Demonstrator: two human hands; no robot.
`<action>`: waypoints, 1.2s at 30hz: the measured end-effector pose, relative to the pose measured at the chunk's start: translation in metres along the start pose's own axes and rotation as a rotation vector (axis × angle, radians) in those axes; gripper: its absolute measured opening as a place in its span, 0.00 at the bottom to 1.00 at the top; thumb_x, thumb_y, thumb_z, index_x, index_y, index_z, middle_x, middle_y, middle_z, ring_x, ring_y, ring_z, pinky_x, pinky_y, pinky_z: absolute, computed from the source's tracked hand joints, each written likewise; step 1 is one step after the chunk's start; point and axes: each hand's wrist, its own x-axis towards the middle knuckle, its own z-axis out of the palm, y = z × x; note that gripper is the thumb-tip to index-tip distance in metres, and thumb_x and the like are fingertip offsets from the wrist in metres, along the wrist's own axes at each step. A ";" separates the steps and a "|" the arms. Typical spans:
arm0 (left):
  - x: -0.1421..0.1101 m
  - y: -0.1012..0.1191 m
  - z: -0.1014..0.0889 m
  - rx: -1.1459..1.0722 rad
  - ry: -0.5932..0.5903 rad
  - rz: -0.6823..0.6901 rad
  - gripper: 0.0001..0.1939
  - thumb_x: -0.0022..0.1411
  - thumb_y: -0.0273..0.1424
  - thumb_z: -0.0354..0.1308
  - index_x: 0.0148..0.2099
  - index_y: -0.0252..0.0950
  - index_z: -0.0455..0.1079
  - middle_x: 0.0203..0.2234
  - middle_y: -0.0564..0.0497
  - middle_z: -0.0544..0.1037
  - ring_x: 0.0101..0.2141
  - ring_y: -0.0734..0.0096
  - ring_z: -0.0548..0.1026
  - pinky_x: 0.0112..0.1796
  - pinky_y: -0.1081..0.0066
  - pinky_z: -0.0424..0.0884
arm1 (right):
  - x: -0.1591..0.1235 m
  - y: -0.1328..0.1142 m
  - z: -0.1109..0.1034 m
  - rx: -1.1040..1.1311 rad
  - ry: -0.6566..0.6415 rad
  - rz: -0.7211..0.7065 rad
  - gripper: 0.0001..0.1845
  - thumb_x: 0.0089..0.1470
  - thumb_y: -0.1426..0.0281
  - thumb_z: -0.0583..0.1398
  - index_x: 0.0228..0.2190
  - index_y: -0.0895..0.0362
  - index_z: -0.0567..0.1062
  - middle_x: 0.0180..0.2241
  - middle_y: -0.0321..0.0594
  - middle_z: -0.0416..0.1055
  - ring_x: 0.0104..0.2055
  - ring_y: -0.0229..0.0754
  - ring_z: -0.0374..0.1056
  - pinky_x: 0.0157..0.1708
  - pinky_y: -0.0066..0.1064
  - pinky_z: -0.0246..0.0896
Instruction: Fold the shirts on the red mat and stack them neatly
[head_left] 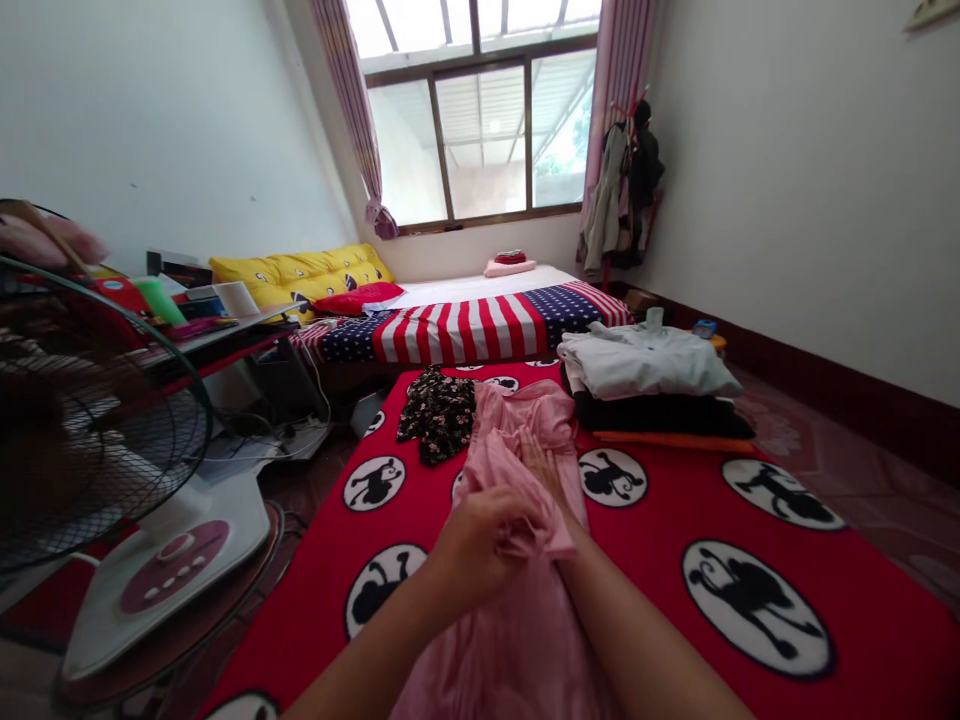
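A long pink dress [517, 640], thin and wrinkled, stretches over the red blanket [645, 610] toward me. My left hand [480, 540] is closed on a bunched fold of it, raised a little above the rest. Farther forward, my right hand [541, 468] lies flat on the dress with its fingers stretched out; part of the right forearm is behind the lifted fold. Just left of the dress's far end lies a black floral cloth [436, 412]. A stack of folded clothes [660, 412], with a pale grey garment [649, 362] on top, sits at the right.
At the left stand a fan [172, 560] and a cluttered desk [217, 335]. Beyond the red blanket is a bed with a stars-and-stripes cover [465, 328] and a yellow cushion [300, 272]. Clothes hang from a rack [622, 180] in the far right corner.
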 end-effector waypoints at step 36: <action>-0.047 -0.078 0.070 0.174 0.464 -0.341 0.37 0.52 0.28 0.61 0.64 0.43 0.57 0.56 0.42 0.68 0.49 0.55 0.72 0.45 0.61 0.70 | 0.001 0.000 -0.027 0.749 0.446 0.238 0.09 0.51 0.66 0.52 0.29 0.56 0.70 0.28 0.37 0.70 0.31 0.39 0.65 0.35 0.31 0.61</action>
